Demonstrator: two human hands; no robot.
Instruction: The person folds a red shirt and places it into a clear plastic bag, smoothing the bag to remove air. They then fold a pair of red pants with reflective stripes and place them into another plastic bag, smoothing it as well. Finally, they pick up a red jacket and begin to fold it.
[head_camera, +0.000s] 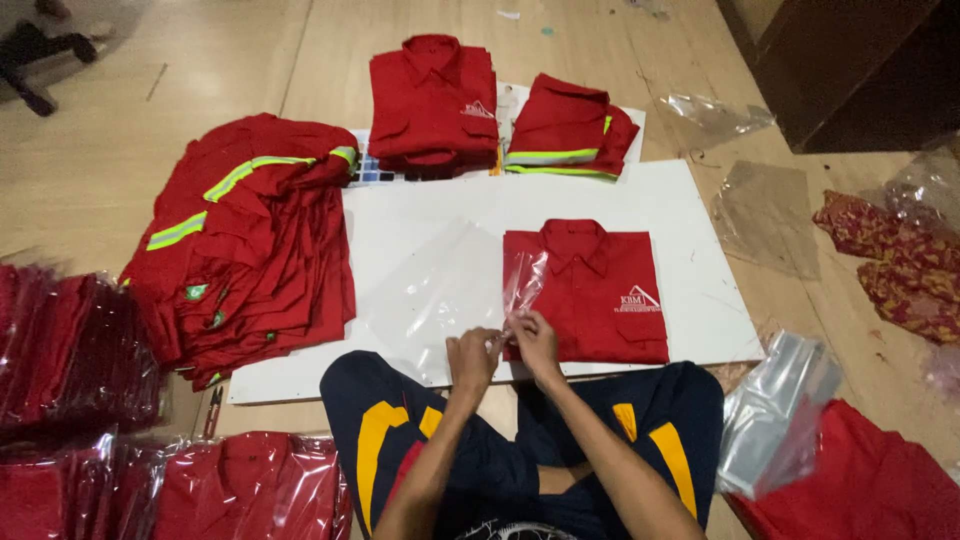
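Note:
A folded red shirt (598, 290) with a white chest mark lies on a white board (640, 200) in front of me. A clear plastic bag (440, 290) lies spread to its left, one corner lifted over the shirt's near edge. My left hand (472, 358) and my right hand (535, 340) meet at the bag's near edge, both pinching the plastic at its mouth beside the shirt's bottom left corner.
A loose pile of red shirts with reflective stripes (245, 245) lies left. Two folded stacks (433, 105) (565, 128) sit at the board's far edge. Bagged shirts (80, 360) are at left, empty bags (775, 410) at right, a patterned cloth (900, 260) far right.

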